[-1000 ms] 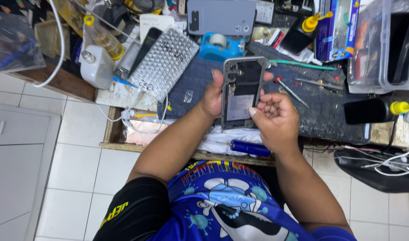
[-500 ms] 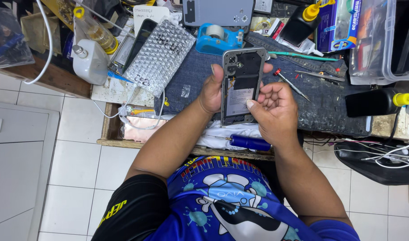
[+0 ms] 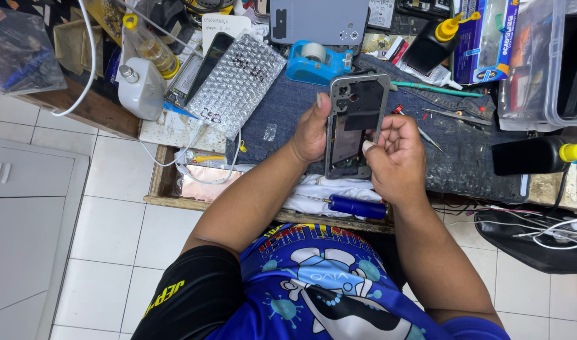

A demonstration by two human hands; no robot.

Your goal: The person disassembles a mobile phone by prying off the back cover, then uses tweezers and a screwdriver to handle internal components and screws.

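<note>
Head view, looking down on cluttered workbench (image 3: 99,110). Dark denim mat (image 3: 464,157) spread across centre and 3 o'clock side. Clear plastic bin (image 3: 540,69) at 2 o'clock. Grey flat panel (image 3: 316,22) at 12 o'clock, blue tape dispenser (image 3: 316,63) just below it. Bubble-wrap sleeve (image 3: 238,85) at 10 o'clock, white squat bottle (image 3: 140,88) beside it further left. Black bottle with yellow cap (image 3: 531,155) lying at 3 o'clock; second one (image 3: 430,47) at 1 o'clock. Blue-handled screwdriver (image 3: 357,206) on white cloth (image 3: 320,192) at 6 o'clock edge of bench. Tweezers and thin tools (image 3: 452,114) on mat at 2 o'clock, small, details unclear.

Opened phone frame (image 3: 353,126) at centre, held upright-ish just above mat, back cover off: silver metal rim, dark interior, camera cutouts near top, paler grey rectangular area in lower half, bits of green board at bottom edge.

Left hand (image 3: 310,132) gripping frame's 9 o'clock edge, thumb laid up along rim, fingers wrapped behind and hidden. Right hand (image 3: 395,157) at frame's 4 o'clock corner, fingers curled loosely, thumb tip touching lower right rim; whether anything pinched in it cannot be told.
</note>
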